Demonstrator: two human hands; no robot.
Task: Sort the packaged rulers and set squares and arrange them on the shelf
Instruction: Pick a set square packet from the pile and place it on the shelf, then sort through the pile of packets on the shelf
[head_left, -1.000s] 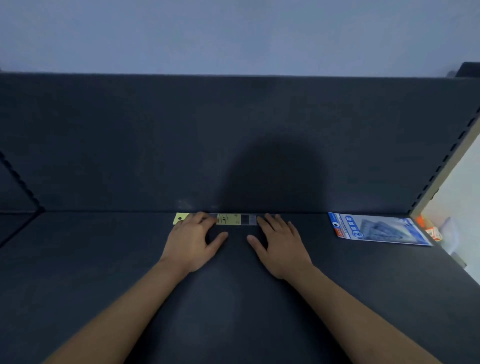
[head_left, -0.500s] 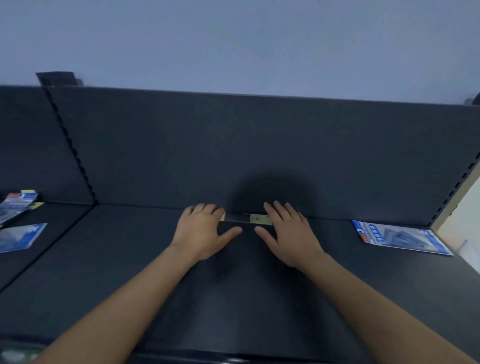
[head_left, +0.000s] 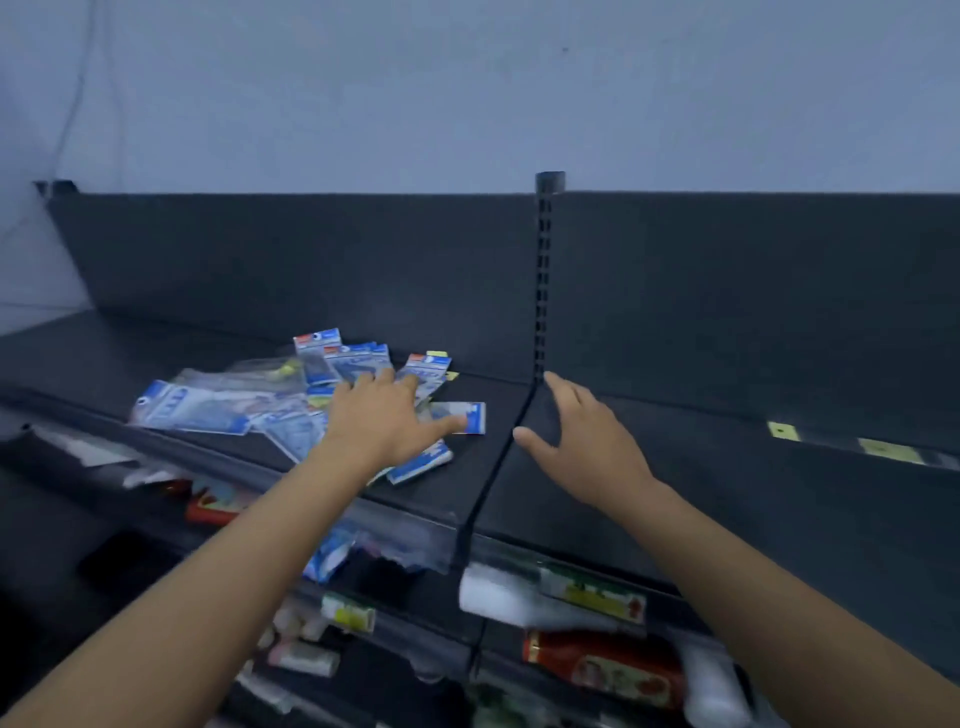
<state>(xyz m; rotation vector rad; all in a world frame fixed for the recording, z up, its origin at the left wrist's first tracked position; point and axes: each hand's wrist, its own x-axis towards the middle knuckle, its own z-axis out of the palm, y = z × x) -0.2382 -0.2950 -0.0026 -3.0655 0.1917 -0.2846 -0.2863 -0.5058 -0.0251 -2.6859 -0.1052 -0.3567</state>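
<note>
Person's standing at a dark shelf (head_left: 675, 519) with both arms stretched out over it. There's a messy pile of packs (head_left: 270, 405) on the left section, blue and white card backs mostly, some clear plastic ones mixed in, all overlapping at odd angles. One small pack (head_left: 470, 415) sits at the right edge of the heap, just beside the seam where the two shelf sections meet.

Left hand (head_left: 384, 415) is flat on top of the pile, fingers spread, palm down, not gripping anything as far as I can see, thumb reaching toward that small pack. Right hand (head_left: 576, 436) is over the right section near the seam, fingers loose and open, nothing in it. Can't tell if it's touching the shelf or just above it.

Further right, up against the back panel (head_left: 753, 291), a long ruler (head_left: 857, 444) lies flat with yellow patches showing on it, well apart from the pile. A slotted upright (head_left: 543, 280) runs up the back panel between the sections.

Lower shelves are blurry, some red and white packages (head_left: 602, 670) down there, can't make out what
</note>
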